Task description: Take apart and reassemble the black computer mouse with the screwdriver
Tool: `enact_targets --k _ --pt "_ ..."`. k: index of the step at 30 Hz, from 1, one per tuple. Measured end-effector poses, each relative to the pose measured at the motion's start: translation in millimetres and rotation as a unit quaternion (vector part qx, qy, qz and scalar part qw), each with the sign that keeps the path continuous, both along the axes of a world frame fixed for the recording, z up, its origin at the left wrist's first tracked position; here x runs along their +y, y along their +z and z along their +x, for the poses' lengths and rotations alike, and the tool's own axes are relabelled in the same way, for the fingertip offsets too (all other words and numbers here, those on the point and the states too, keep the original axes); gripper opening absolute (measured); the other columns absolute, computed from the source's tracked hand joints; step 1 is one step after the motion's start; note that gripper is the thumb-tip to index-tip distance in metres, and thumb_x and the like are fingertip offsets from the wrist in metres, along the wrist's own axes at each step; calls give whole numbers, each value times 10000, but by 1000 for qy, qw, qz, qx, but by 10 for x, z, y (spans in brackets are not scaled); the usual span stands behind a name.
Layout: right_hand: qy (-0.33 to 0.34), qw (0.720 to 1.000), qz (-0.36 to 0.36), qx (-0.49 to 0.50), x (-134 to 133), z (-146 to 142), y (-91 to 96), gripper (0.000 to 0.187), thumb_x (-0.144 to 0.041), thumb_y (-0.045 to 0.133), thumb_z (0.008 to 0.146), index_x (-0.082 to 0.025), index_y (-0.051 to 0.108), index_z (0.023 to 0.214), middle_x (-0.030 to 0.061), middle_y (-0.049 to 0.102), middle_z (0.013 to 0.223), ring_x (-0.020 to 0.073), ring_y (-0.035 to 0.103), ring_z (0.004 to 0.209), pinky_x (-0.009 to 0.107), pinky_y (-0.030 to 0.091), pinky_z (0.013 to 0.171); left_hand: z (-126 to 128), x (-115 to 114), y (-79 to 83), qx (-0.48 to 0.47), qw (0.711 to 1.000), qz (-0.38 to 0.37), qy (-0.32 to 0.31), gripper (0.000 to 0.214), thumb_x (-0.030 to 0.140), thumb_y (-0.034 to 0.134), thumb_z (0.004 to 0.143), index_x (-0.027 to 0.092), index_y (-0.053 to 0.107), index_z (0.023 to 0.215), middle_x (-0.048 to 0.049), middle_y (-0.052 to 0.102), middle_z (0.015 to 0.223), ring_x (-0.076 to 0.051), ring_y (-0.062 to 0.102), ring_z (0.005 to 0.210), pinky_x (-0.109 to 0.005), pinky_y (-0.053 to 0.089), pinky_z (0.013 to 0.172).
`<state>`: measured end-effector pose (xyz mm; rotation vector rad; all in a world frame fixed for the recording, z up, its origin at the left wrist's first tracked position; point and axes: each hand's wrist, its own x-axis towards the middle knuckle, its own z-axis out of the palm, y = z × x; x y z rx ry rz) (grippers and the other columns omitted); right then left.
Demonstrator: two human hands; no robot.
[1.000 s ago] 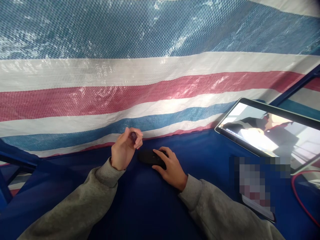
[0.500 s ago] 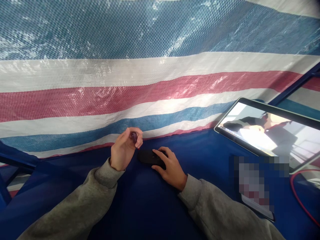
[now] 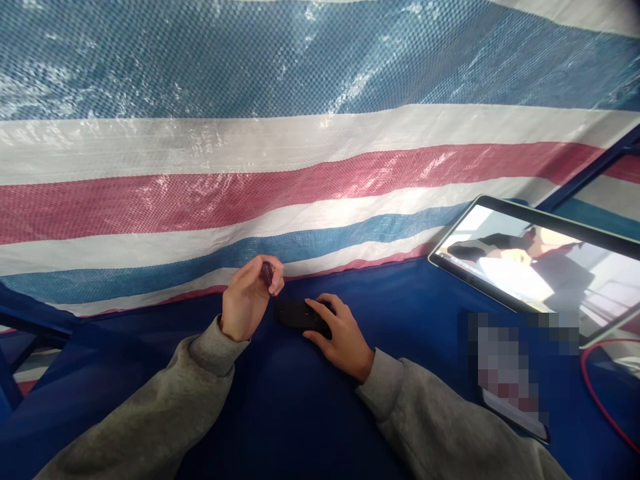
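Note:
My left hand (image 3: 247,297) is raised a little above the blue cloth, fingers curled in a pinch round a small dark purple object (image 3: 267,272) at its fingertips. Just to its right, my right hand (image 3: 340,333) lies over a black device (image 3: 299,313) that rests on the blue table cover (image 3: 280,400), with thumb and fingers wrapped round its right end. Both arms wear grey sleeves. What the purple object is I cannot make out.
A striped blue, white and red tarp (image 3: 300,153) hangs right behind the hands. At the right a tablet (image 3: 540,260) with a lit screen leans back. A red cable (image 3: 600,393) curves at the far right, beside a blurred patch.
The left fingers shifted slightly around the purple object. The right hand and the black device stayed still.

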<state>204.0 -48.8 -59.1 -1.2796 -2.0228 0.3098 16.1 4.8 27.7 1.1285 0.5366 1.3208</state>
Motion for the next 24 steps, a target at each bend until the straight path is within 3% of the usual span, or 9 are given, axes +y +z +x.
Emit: enact_targets --k 6,9,12,16,24 --pt "4 1000 0 4 0 1 -6 545 -290 691 836 -249 511 1349 121 519 1253 288 544 1113 485 490 957 6 -3 -10 24 999 25 24 125 282 660 843 170 606 821 -50 641 817 -160 594 725 -284 438 649" --pt "6 1000 0 2 1 3 -10 541 -289 690 840 -229 511 1348 127 518 1252 287 541 1119 484 487 962 17 -11 -5 15 1000 18 16 135 222 695 816 198 562 813 2 606 696 -124 543 598 -272 415 612" --pt "6 1000 2 3 1 2 -11 543 -290 688 840 -238 508 1350 123 519 1253 287 542 1120 488 489 962 23 -20 18 8 1000 4 6 146 324 642 865 185 603 847 26 489 580 -94 427 506 -252 357 549" --pt "2 1000 0 3 0 1 -6 544 -282 691 834 -247 512 1346 120 523 1245 287 546 1114 486 494 954 20 -19 39 -4 1000 -15 5 364 433 488 935 135 660 819 -4 461 597 -103 416 526 -267 364 553" --pt "3 1000 -8 0 -6 0 32 528 -276 691 836 -222 524 1334 128 522 1245 286 545 1111 479 490 954 19 -14 -1 15 999 21 37 134 270 685 812 170 598 791 -48 639 844 -155 586 727 -287 441 663"
